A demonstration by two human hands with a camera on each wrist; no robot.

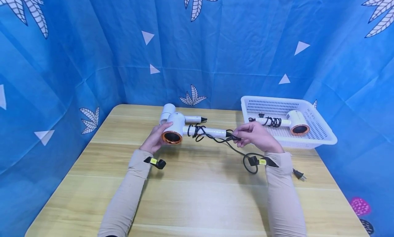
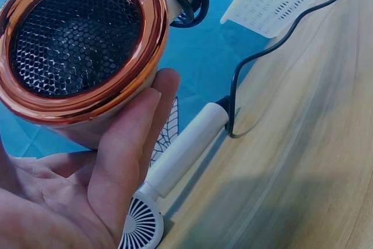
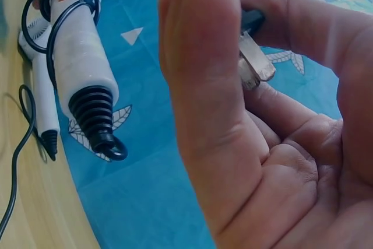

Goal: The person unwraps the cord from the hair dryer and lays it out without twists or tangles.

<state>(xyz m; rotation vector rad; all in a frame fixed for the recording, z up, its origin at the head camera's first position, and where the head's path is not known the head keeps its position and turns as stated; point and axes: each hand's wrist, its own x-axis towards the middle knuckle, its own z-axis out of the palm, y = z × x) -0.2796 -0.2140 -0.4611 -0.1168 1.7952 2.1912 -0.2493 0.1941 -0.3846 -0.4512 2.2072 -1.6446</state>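
Note:
A white hair dryer with a copper-coloured ring round its dark mesh outlet is held above the table, its handle pointing right. My left hand grips its head, fingers and thumb on either side in the left wrist view. A black cord is wound loosely round the handle. Beyond the handle's end, my right hand pinches the cord's plug, whose metal prongs show between the fingers in the right wrist view. Behind lies a second white hair dryer on the table, partly hidden by the held one.
A white perforated basket stands at the back right with another hair dryer in it, cord wrapped round its handle. A loose black cord runs under my right arm to a plug on the wooden table. Blue curtain surrounds the table.

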